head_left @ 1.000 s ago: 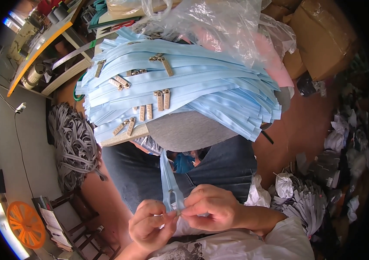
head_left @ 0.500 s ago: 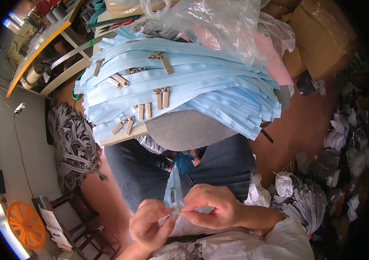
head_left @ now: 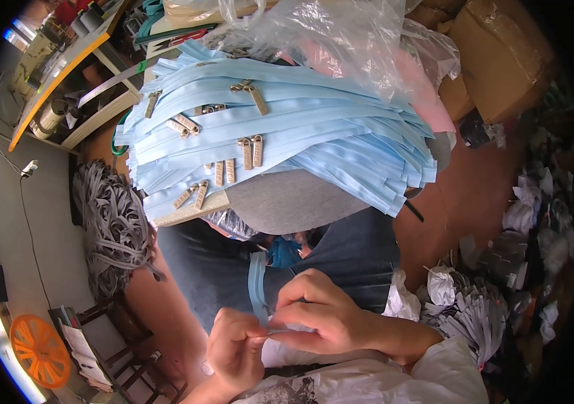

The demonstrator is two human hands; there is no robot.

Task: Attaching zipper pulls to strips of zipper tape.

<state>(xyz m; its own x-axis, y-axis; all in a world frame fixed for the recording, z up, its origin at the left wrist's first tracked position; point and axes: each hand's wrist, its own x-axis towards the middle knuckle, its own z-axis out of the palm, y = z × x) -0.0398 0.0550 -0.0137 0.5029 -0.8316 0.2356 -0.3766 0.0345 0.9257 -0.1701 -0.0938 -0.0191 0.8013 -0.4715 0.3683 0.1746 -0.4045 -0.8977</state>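
Observation:
A light blue zipper (head_left: pixel 256 283) hangs over my lap, its lower end between my two hands. My left hand (head_left: pixel 234 347) pinches that end with thumb and bent fingers. From the right, my right hand (head_left: pixel 320 313) closes on the same end, fingertips almost touching the left ones. What lies right between the fingertips is mostly hidden. In front of my knees a thick pile of light blue zippers (head_left: pixel 341 128) covers the worktop, several with metal pull tabs (head_left: pixel 245 153) on top.
The pile rests on a grey padded surface (head_left: pixel 293 202) and a pale board edge. Clear plastic bags (head_left: pixel 341 40) and a cardboard box (head_left: pixel 502 57) stand behind. Grey strips (head_left: pixel 112 229) heap on the floor at left, near an orange wheel (head_left: pixel 40 351). More grey strips (head_left: pixel 475 316) lie at right.
The hanging zipper has swung left and straightened. My left hand has turned and closed more tightly; my right hand has shifted slightly left and up, covering the zipper's end.

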